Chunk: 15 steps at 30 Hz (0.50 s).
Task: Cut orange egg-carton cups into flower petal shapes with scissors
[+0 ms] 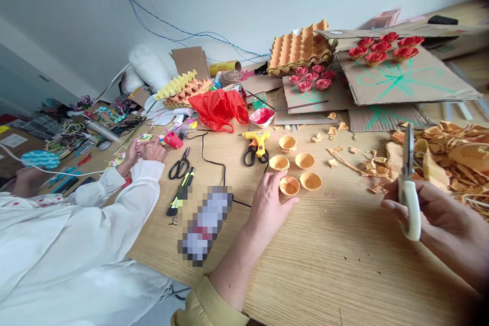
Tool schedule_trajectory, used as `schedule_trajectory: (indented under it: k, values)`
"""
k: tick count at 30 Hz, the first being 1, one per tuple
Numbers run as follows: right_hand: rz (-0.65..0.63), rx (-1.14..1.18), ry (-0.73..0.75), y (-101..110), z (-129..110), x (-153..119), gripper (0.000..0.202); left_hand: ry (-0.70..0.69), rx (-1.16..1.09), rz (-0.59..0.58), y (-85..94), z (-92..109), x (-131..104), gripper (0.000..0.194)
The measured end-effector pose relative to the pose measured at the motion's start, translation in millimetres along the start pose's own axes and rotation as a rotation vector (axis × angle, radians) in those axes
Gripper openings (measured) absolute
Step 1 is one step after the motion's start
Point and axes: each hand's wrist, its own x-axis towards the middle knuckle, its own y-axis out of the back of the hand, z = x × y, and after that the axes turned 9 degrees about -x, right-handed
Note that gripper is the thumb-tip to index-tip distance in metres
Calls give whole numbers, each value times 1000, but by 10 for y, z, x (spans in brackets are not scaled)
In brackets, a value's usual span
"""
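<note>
Several small orange cardboard cups stand grouped on the wooden table; one cup is at the right of the group. My left hand reaches to the group's near left side, thumb and fingers apart around the nearest cup, its fingertips at the rim. At the right, my right hand is closed on white-handled scissors, their blades pointing up. Torn orange cardboard scraps are heaped behind my right hand. Beyond the cups lies a yellow glue gun.
A person in white sleeves works at the left. Black scissors, a cutter and a blurred-out object lie between us. Red cardboard flowers sit on cardboard behind, near a red bag and egg trays.
</note>
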Motion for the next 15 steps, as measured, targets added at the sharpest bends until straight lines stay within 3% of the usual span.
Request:
schedule_trajectory:
  k: [2, 8, 15]
  values:
    - [-60, 31, -8, 0, 48, -9, 44, 2, 6, 5, 20, 9, -4, 57]
    - [-65, 77, -45, 19, 99, -26, 42, -19, -20, 62, 102, 48, 7, 51]
    - [-61, 104, -53, 42, 77, -28, 39, -111, -125, 179, 189, 120, 46, 12]
